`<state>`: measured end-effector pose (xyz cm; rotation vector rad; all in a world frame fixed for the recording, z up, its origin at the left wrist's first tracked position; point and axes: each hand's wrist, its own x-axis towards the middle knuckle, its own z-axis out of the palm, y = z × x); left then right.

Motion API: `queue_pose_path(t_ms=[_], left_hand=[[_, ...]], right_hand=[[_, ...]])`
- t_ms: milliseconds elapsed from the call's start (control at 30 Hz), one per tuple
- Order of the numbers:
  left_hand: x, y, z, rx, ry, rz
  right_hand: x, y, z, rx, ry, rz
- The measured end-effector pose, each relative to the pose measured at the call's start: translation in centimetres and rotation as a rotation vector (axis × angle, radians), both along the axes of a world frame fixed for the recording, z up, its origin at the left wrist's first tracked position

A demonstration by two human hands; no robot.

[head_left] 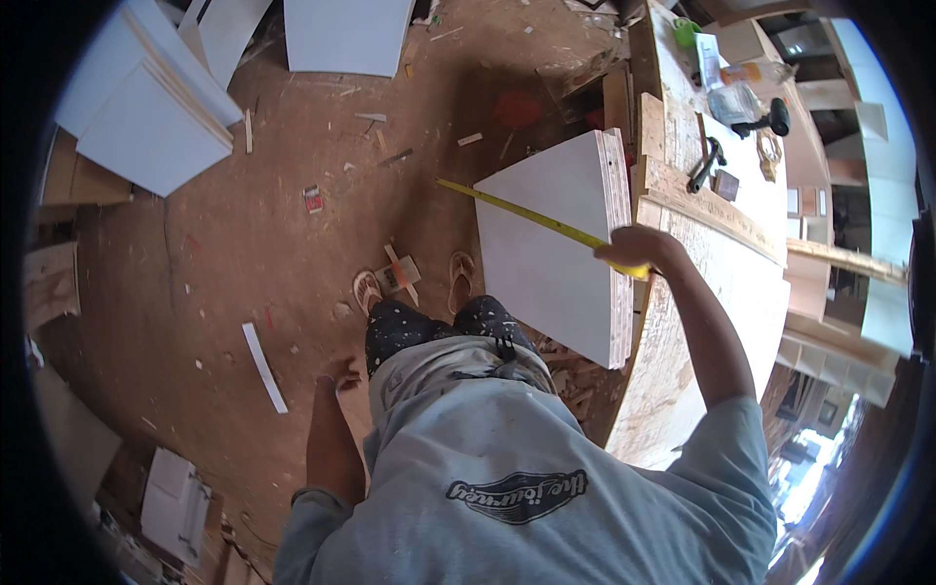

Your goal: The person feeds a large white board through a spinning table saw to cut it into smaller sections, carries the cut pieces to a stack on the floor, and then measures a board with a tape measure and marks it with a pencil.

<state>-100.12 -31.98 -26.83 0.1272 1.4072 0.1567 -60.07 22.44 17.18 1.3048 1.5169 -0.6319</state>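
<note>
My right hand [651,248] is closed around a yellow tape measure [629,269] beside the workbench edge. Its yellow blade [526,214] is pulled out and reaches left across a stack of white panels [551,258], with the free end past their left edge. The panels lean upright against the bench, their layered edges facing it. Down at my left side hangs my left hand [340,374], loosely curled with the fingers apart and nothing visible in it.
On the workbench [673,322] lie a hammer [706,166], a black-headed mallet [765,119], a small dark block [724,185] and a clear container [733,102]. More white panels [156,127] lean at the far left. A white strip [264,368] and scraps litter the brown floor.
</note>
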Motion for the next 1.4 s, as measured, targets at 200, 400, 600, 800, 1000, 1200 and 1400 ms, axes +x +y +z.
queue_pose_path(t_ms=[200,400,600,800,1000,1200,1400], left_hand=[[11.6,1.1,8.0,-0.272,0.175,0.535],[14.3,5.6,9.1,0.082,0.36,0.923],[17.6,6.7,7.4,0.08,0.282,0.872],[17.6,2.3,4.5,0.088,0.221,0.919],[16.4,-0.8,5.1,-0.036,0.273,0.956],[14.7,-0.1,3.9,-0.003,0.324,0.921],[15.1,2.3,-1.6,0.132,0.241,0.93]], right_hand=[[-7.0,5.7,-13.6,-0.139,-0.033,0.513],[-11.9,6.7,-14.4,-0.166,-0.183,0.383],[-9.5,7.6,-18.5,-0.303,-0.291,0.215],[-7.1,7.8,-20.4,-0.273,-0.331,0.07],[-5.3,8.0,-20.9,-0.297,-0.361,0.032],[-5.6,6.6,-13.8,-0.168,-0.257,0.075],[-5.3,5.8,-3.2,-0.063,-0.327,0.471]])
